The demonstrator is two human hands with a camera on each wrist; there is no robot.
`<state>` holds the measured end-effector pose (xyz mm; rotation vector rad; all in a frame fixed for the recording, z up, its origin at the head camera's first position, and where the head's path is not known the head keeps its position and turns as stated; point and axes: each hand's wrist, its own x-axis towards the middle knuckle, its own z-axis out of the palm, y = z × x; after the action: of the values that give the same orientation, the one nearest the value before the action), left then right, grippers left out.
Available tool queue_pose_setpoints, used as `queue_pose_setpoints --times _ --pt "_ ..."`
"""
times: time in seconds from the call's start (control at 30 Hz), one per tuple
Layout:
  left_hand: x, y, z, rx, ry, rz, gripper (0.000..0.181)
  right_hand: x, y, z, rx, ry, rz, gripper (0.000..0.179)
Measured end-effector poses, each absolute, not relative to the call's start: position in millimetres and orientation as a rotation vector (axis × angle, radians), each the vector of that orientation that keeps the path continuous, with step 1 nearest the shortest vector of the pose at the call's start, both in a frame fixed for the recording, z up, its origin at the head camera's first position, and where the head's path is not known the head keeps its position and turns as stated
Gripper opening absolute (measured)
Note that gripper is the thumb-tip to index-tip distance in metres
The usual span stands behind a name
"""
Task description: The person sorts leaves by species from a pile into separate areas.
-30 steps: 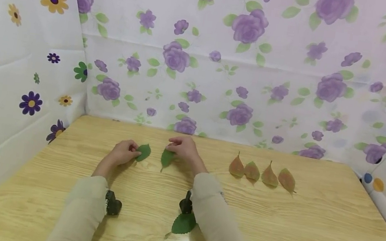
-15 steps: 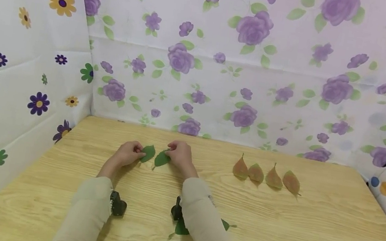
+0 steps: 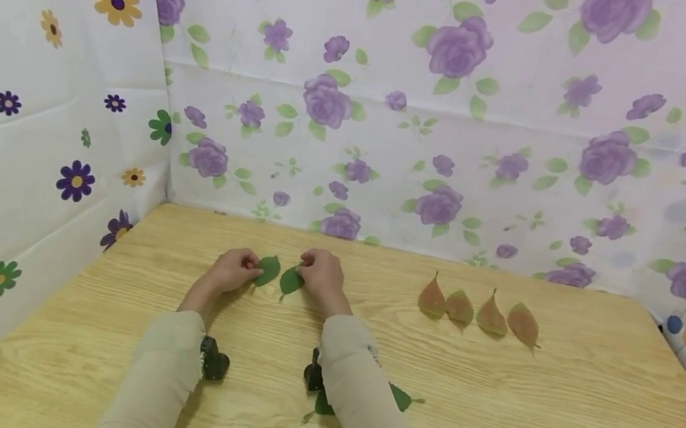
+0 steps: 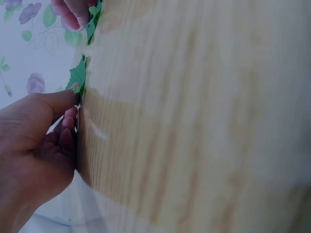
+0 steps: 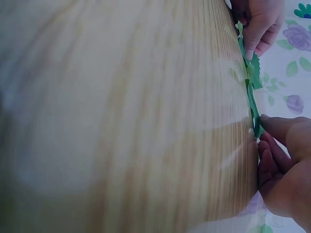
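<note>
Near the far side of the table, my left hand (image 3: 234, 270) pinches a green leaf (image 3: 267, 271) by its left edge. My right hand (image 3: 322, 278) has thumb and fingers on the right edge of a second green leaf (image 3: 290, 280). A narrow gap separates the two leaves in the head view, and both stems point toward me. In the left wrist view the left thumb lies on the toothed leaf (image 4: 77, 74), close over the wood. The right wrist view has the right thumb at the end of its leaf (image 5: 251, 103), the other fingers curled below.
Several reddish-brown leaves (image 3: 492, 318) lie in a row on the right of the wooden table (image 3: 539, 410). Green leaves (image 3: 400, 397) show from under the right sleeve (image 3: 367, 393), partly hidden. Flower-printed cloth (image 3: 385, 147) hangs behind and at the left.
My right hand has moved left, bringing its green leaf closer to the left one and turning it slightly. Another green leaf has come into view beside the right sleeve. The head view has shifted slightly.
</note>
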<state>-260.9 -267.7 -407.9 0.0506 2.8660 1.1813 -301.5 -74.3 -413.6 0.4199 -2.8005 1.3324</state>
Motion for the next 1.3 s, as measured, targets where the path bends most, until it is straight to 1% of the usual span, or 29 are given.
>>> queue_pose_setpoints --times 0.13,0.3,0.47,0.6,0.8,1.0,1.13,1.3 --pt "-263.6 -263.5 -410.2 0.041 2.862 1.178 0.02 -299.3 -66.2 -410.7 0.444 -2.799 1.382 0.022" --pt "-266.4 -261.2 -413.3 0.048 2.861 1.184 0.019 -299.4 -51.9 -402.0 0.503 -2.831 1.504 0.029" --pt "-265.1 -263.1 -414.0 0.049 2.86 1.187 0.018 -304.8 -41.0 -392.0 0.563 -2.902 1.468 0.035" --pt "-262.2 -266.4 -414.3 0.054 2.868 1.192 0.018 -301.6 -38.8 -380.5 0.695 -2.888 1.398 0.035" --pt "-261.4 -267.2 -413.7 0.053 2.863 1.213 0.016 -281.0 -28.5 -353.6 0.994 -2.822 1.24 0.032" --pt "-261.2 -265.9 -410.3 0.068 2.858 1.213 0.017 -255.5 -2.2 -333.7 1.17 -2.774 1.123 0.027" --pt "-260.7 -266.7 -407.5 0.052 2.865 1.216 0.016 -241.1 14.5 -332.8 1.249 -2.732 1.091 0.025" --pt "-258.8 -266.7 -408.2 0.08 2.871 1.21 0.017 -216.9 41.7 -342.6 1.36 -2.757 1.08 0.026"
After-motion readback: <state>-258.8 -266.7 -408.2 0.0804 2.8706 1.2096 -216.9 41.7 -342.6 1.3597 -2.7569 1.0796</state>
